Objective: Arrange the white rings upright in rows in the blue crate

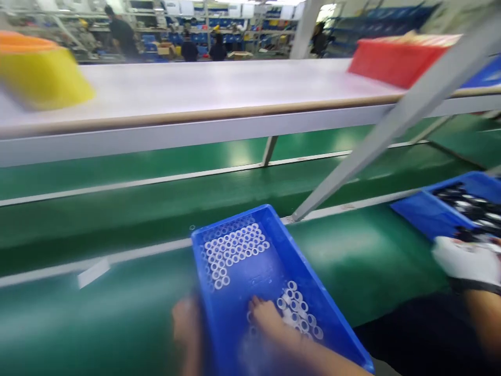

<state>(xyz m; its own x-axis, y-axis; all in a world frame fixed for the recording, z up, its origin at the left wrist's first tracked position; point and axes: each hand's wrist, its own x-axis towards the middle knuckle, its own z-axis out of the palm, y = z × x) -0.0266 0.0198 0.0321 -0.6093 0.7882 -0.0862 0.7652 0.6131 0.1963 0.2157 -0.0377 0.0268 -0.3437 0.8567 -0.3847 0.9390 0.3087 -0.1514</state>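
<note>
A blue tray sits low in front of me, holding small white rings. Rows of standing-out white rings lie neatly side by side in its far left part. A loose heap of rings lies towards the right side. My right hand reaches into the tray between the two groups, its fingers bent down and together near a few blurred rings; what the fingertips hold is hidden. My left hand is just outside the tray's left wall, smeared by motion, so its fingers cannot be made out.
A white shelf crosses above, carrying a yellow container and a red box. A slanted grey post stands behind the tray. At right, another person's gloved hand is at a blue bin of black parts.
</note>
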